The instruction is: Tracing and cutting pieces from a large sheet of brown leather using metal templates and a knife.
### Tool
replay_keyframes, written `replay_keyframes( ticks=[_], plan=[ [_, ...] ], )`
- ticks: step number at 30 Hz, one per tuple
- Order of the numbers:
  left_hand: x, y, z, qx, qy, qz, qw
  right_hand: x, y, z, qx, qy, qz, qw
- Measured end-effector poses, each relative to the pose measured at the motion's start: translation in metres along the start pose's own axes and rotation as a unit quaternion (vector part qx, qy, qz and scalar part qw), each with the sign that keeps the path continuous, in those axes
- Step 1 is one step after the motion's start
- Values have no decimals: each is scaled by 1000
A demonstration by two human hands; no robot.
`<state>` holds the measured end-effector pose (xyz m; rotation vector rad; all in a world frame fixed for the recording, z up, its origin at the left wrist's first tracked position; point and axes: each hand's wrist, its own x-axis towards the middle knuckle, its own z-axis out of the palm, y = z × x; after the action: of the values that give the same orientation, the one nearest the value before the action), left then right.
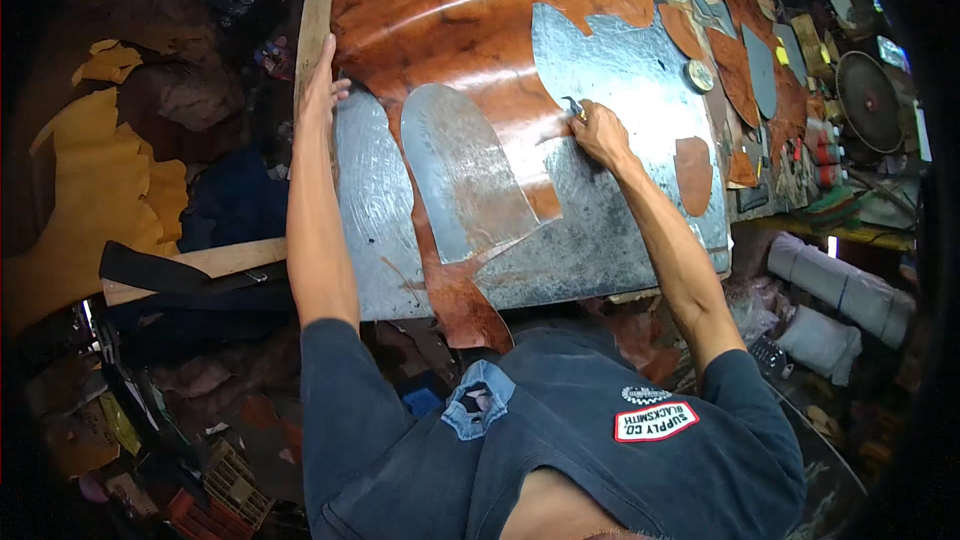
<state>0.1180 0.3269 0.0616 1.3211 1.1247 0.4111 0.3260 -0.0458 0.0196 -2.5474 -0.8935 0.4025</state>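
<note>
A large glossy red-brown leather sheet (450,50) with dark marbling spreads over the metal-topped table (640,230). On its near part lies a grey, round-topped flat template (460,170). My left hand (320,90) is at the table's left edge, beside the leather, fingers extended and apart. To the right of the template, my right hand (600,135) is closed around a small hooked cutting tool (573,106). The tool's curved tip is beside the leather's right edge; whether it touches the leather I cannot tell. A narrow leather strip (460,305) hangs over the near table edge.
A small round tin (698,76) and a cut leather piece (694,176) lie on the right of the table. Several leather and grey pieces are farther right. A yellow-tan hide (95,190) hangs at the left, near a wooden board (225,260). Wrapped rolls (840,285) sit lower right.
</note>
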Motion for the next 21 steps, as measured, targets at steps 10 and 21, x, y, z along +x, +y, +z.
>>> replay_keyframes(
  ticks=[10, 21],
  plan=[
    [80, -19, 48, -130, -212, -160, 955, -76, 62, -30, 130, -112, 113, 979],
    [136, 83, 77, -107, -244, -39, 963, -91, 64, -23, 186, -63, 104, 975]
  ],
)
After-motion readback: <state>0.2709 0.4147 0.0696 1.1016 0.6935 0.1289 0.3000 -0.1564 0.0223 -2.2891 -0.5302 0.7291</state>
